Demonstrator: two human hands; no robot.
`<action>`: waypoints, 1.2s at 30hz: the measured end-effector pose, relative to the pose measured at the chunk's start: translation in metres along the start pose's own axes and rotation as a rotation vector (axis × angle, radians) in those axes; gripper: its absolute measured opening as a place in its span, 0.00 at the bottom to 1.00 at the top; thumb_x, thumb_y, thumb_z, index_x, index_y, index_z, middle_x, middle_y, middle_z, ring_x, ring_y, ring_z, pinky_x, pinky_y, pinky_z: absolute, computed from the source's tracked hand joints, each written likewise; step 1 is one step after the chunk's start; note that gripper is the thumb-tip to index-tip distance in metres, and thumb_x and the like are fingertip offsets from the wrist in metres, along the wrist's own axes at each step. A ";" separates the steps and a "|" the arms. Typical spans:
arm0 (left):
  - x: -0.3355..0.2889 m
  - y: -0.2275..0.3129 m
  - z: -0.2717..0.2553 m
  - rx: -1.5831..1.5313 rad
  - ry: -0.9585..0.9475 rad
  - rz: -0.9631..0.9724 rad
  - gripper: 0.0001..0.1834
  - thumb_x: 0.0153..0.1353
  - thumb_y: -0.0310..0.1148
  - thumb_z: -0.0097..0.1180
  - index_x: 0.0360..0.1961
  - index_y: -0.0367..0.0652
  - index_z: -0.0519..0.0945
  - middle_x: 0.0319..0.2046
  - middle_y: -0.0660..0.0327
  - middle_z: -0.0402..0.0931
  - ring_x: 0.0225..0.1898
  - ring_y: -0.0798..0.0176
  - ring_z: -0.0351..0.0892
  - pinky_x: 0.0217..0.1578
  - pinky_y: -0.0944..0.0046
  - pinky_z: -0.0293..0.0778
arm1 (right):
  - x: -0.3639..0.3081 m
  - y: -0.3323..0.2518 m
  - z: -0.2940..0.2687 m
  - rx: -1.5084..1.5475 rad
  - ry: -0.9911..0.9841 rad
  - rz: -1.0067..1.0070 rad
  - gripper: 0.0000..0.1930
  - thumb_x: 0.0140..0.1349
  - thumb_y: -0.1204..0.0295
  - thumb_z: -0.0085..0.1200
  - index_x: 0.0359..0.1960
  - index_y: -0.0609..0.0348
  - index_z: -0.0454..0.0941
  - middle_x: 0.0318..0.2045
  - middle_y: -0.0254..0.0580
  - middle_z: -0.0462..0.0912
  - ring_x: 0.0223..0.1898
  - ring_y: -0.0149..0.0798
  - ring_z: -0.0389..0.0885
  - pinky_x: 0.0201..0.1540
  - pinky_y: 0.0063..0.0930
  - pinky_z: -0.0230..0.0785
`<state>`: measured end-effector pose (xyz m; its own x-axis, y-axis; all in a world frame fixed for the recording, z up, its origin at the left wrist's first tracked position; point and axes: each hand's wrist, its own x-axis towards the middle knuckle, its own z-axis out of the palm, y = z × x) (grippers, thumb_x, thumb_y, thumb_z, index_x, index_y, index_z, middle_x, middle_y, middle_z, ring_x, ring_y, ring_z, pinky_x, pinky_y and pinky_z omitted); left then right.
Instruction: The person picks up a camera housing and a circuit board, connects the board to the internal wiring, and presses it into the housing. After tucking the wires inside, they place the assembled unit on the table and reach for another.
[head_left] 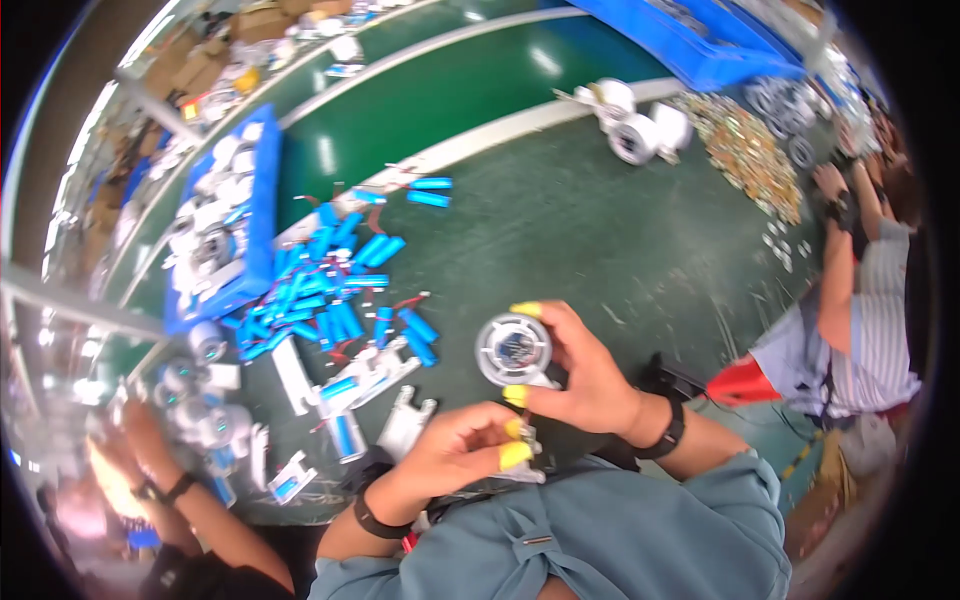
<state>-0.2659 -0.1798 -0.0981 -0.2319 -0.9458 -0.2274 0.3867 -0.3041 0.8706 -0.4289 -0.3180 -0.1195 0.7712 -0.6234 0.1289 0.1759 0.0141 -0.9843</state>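
My right hand [585, 385] is closed round a round white housing [513, 350] with a clear-looking rim. Its open end faces up, and small electronic parts and wires show inside. Just below and to the left, my left hand [455, 445] pinches a small pale piece between thumb and forefinger; its kind is too blurred to tell. Yellow covers sit on fingertips of both hands. Left of the housing, white plastic frames [405, 420] lie on the green table [560, 230], some with blue cylindrical battery cells [345, 435] in them.
A heap of blue wired battery cells [310, 290] lies beside a blue bin [262, 215] of white parts. Far off stand white round housings [635, 138], a pile of small metal parts [745, 150] and another blue bin [700, 55]. Co-workers' hands [130, 445] and arms [838, 260] flank me.
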 end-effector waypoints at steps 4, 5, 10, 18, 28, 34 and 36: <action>-0.020 0.029 0.006 -0.175 0.052 -0.135 0.16 0.64 0.29 0.57 0.51 0.37 0.74 0.41 0.65 0.77 0.39 0.76 0.74 0.37 0.76 0.69 | -0.003 -0.003 0.000 0.277 -0.171 0.208 0.31 0.61 0.78 0.57 0.64 0.60 0.56 0.55 0.40 0.70 0.56 0.34 0.71 0.60 0.31 0.64; -0.030 0.040 0.005 -0.233 0.076 -0.152 0.17 0.63 0.31 0.58 0.51 0.37 0.74 0.40 0.66 0.76 0.36 0.77 0.73 0.33 0.78 0.67 | -0.005 -0.006 0.000 0.298 -0.209 0.265 0.29 0.63 0.76 0.54 0.64 0.60 0.57 0.54 0.40 0.71 0.56 0.34 0.71 0.57 0.31 0.66; -0.042 0.105 -0.022 0.143 0.684 0.315 0.15 0.54 0.40 0.57 0.30 0.35 0.75 0.27 0.59 0.72 0.28 0.65 0.70 0.29 0.67 0.66 | -0.003 -0.004 -0.006 0.221 -0.270 0.310 0.22 0.67 0.74 0.49 0.62 0.60 0.61 0.49 0.40 0.74 0.49 0.32 0.77 0.46 0.25 0.71; -0.058 0.206 -0.117 0.374 0.920 0.516 0.13 0.63 0.34 0.50 0.42 0.35 0.77 0.29 0.66 0.72 0.20 0.77 0.58 0.19 0.76 0.54 | -0.002 -0.001 -0.001 0.100 -0.253 0.300 0.19 0.66 0.74 0.52 0.57 0.63 0.67 0.40 0.36 0.77 0.40 0.25 0.76 0.41 0.20 0.71; -0.034 0.209 -0.135 0.301 0.719 0.081 0.14 0.62 0.36 0.48 0.39 0.38 0.80 0.27 0.64 0.78 0.21 0.72 0.71 0.20 0.71 0.64 | 0.019 -0.010 -0.021 -0.213 -0.211 0.237 0.14 0.62 0.70 0.54 0.46 0.66 0.74 0.30 0.38 0.81 0.31 0.26 0.79 0.35 0.22 0.72; 0.053 0.225 -0.138 0.287 0.468 -0.172 0.06 0.60 0.35 0.56 0.31 0.45 0.77 0.24 0.72 0.71 0.23 0.75 0.67 0.24 0.73 0.63 | 0.047 0.005 -0.036 -0.289 -0.156 0.237 0.12 0.63 0.71 0.52 0.44 0.66 0.75 0.27 0.40 0.82 0.28 0.29 0.82 0.31 0.24 0.73; 0.091 0.242 -0.149 0.345 0.530 -0.200 0.07 0.59 0.36 0.55 0.29 0.45 0.77 0.24 0.70 0.73 0.23 0.72 0.69 0.25 0.71 0.66 | 0.049 0.008 -0.037 -0.219 -0.143 0.319 0.11 0.63 0.71 0.51 0.43 0.64 0.75 0.27 0.40 0.82 0.24 0.30 0.82 0.29 0.26 0.74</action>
<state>-0.0601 -0.3568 0.0266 0.2352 -0.8299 -0.5059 0.0530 -0.5088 0.8592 -0.4127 -0.3771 -0.1254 0.8461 -0.4993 -0.1864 -0.2079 0.0128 -0.9781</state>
